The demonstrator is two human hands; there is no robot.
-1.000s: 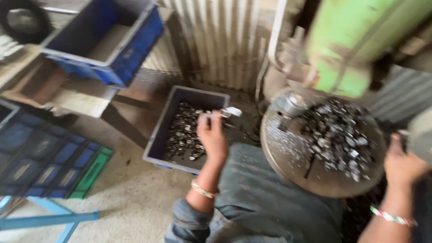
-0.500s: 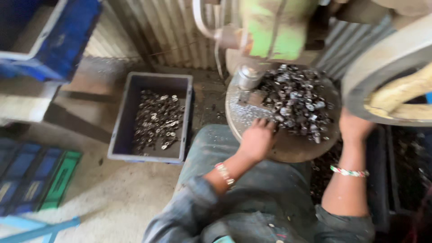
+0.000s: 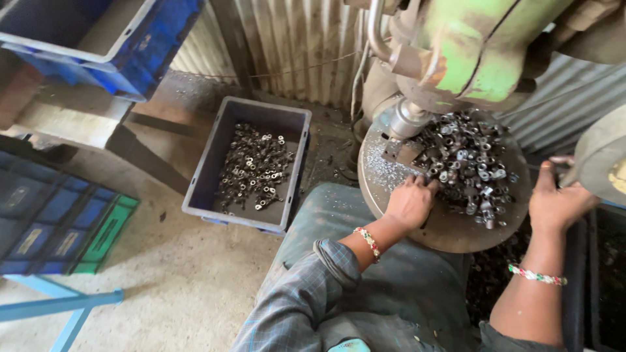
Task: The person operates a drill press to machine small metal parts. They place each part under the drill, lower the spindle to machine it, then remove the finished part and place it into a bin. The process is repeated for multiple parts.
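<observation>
A: At the far left we see stacked blue and green crates (image 3: pixel 52 225) on the concrete floor (image 3: pixel 169 287), and above them a blue bin (image 3: pixel 98 39) sitting on a ledge.

B: Next to the right we find a grey tray (image 3: pixel 251 163) on the floor, against the corrugated metal wall (image 3: pixel 293 45). It holds a loose layer of small metal rings (image 3: pixel 254 166).

A: Right of the tray is our lap, with the left sleeve (image 3: pixel 306 293) rolled to the forearm and a beaded bracelet on the wrist.

B: Our left hand (image 3: pixel 411 202) rests palm down on the round table (image 3: pixel 450 228) of the green machine (image 3: pixel 476 52). Its fingers are curled, their tips touching the near edge of the heap of metal parts (image 3: pixel 469 163); we cannot tell whether they pinch one.

A: The heap covers the middle and right of the round table. Just left of it the machine's steel spindle (image 3: pixel 407 117) stands over a small block, with fine metal shavings (image 3: pixel 381 166) scattered beside it.

B: At the right we see our right hand (image 3: pixel 554 202), also with a beaded bracelet, beyond the table's right rim. Its fingers are bent onto the edge of a large pale wheel (image 3: pixel 603 156); how firmly they close on it we cannot tell.
</observation>
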